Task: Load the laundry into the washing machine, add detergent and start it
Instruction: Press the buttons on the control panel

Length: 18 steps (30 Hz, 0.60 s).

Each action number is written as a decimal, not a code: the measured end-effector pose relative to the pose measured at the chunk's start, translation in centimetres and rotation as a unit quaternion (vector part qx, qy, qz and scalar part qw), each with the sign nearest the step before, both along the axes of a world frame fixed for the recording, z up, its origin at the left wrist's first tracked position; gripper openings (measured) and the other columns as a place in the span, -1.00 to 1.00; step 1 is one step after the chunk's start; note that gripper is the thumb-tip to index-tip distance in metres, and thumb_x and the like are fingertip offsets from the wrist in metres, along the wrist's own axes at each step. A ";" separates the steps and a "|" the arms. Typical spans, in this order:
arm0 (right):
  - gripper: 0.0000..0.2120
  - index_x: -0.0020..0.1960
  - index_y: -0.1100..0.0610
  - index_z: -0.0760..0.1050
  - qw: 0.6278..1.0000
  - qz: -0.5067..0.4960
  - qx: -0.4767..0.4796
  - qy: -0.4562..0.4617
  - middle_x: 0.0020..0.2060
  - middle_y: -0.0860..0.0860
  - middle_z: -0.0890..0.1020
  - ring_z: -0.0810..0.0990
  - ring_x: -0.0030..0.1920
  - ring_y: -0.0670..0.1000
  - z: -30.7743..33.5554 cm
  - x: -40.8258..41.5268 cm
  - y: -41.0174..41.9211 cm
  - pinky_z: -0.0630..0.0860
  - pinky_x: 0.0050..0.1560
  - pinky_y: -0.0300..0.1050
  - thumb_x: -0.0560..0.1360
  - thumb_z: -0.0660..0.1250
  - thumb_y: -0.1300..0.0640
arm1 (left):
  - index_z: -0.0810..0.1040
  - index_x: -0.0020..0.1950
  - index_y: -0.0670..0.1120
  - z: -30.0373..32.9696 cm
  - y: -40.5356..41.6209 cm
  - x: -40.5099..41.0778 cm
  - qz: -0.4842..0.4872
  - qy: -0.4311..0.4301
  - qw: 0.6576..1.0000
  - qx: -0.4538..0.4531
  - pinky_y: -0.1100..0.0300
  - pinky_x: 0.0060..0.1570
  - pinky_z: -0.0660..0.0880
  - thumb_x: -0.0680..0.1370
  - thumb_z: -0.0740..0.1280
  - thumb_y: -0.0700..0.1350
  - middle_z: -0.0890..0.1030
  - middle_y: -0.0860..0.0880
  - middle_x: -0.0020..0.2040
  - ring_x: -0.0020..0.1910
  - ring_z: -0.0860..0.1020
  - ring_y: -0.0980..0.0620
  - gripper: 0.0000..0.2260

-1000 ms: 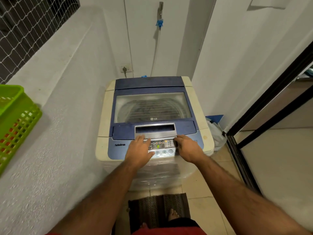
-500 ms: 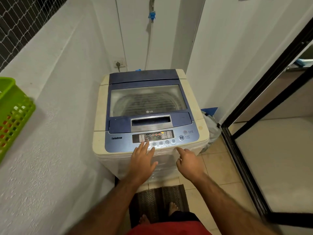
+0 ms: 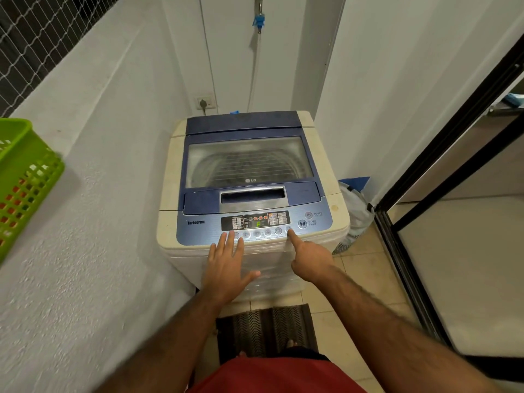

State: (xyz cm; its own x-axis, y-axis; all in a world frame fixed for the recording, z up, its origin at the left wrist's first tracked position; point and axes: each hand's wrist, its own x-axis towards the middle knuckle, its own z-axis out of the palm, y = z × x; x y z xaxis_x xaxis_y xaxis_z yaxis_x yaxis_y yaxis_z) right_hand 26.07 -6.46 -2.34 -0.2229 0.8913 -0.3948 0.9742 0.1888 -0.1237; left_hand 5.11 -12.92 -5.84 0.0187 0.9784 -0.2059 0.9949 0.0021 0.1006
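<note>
White walls hem the washing machine (image 3: 249, 171) – left hand (image 3: 226, 268) fingers spread, right hand (image 3: 309, 259) forefinger on a button.

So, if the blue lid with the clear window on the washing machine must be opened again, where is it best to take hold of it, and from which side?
Judging by its shape, grip the silver recessed handle at the front edge of the blue windowed lid. Come from the front, where the person stands, fingers hooked into the slot, and lift. The lid lies closed and flat, and its hinge appears to be at the back.
</note>
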 end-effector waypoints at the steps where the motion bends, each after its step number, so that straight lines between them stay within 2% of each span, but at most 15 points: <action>1: -0.19 0.58 -0.10 -0.16 1.000 0.002 -0.004 -0.004 0.00 0.09 0.62 0.61 -0.04 0.13 0.0 0.0 0.0 0.56 -0.10 -0.02 0.48 0.20 0.18 | -0.10 0.58 -0.08 -0.1 -0.2 -0.2 0.005 0.002 1.000 -0.002 -0.09 0.50 -0.16 0.37 -0.17 0.50 -0.16 -0.14 0.58 0.56 -0.22 -0.13 -0.05; 3: -0.18 0.58 -0.10 -0.18 1.000 0.007 -0.007 -0.009 -0.01 0.08 0.62 0.61 -0.05 0.12 0.0 0.0 0.0 0.57 -0.11 -0.02 0.48 0.21 0.20 | -0.13 0.58 -0.09 -0.3 -0.6 -0.5 0.016 0.005 1.000 -0.007 -0.08 0.50 -0.17 0.42 -0.09 0.50 -0.18 -0.15 0.58 0.55 -0.23 -0.13 -0.08; 6: -0.16 0.58 -0.10 -0.18 1.000 0.009 -0.007 -0.009 -0.06 0.07 0.62 0.60 -0.10 0.10 0.0 0.0 0.0 0.55 -0.16 -0.04 0.48 0.22 0.21 | -0.15 0.58 -0.09 -0.2 -0.9 -0.7 0.024 0.007 1.000 -0.012 -0.09 0.52 -0.16 0.42 -0.08 0.51 -0.21 -0.15 0.57 0.55 -0.24 -0.14 -0.06; 10: -0.12 0.57 -0.10 -0.22 1.000 0.009 -0.019 -0.008 -0.24 0.02 0.54 0.54 -0.23 0.07 0.0 -0.1 0.0 0.50 -0.27 -0.08 0.45 0.22 0.25 | -0.12 0.58 -0.12 -0.3 -1.1 -1.0 0.032 0.000 0.999 0.004 -0.09 0.50 -0.15 0.45 0.00 0.47 -0.16 -0.17 0.58 0.56 -0.21 -0.15 -0.08; 18: -0.09 0.57 -0.09 -0.27 1.000 0.009 -0.021 -0.011 -0.25 0.02 0.54 0.54 -0.25 0.07 -0.3 -0.2 0.0 0.48 -0.30 -0.08 0.43 0.21 0.27 | -0.10 0.58 -0.13 -0.5 -0.7 -1.5 0.042 0.006 0.999 0.004 -0.10 0.51 -0.13 0.46 0.03 0.45 -0.15 -0.17 0.58 0.56 -0.19 -0.16 -0.09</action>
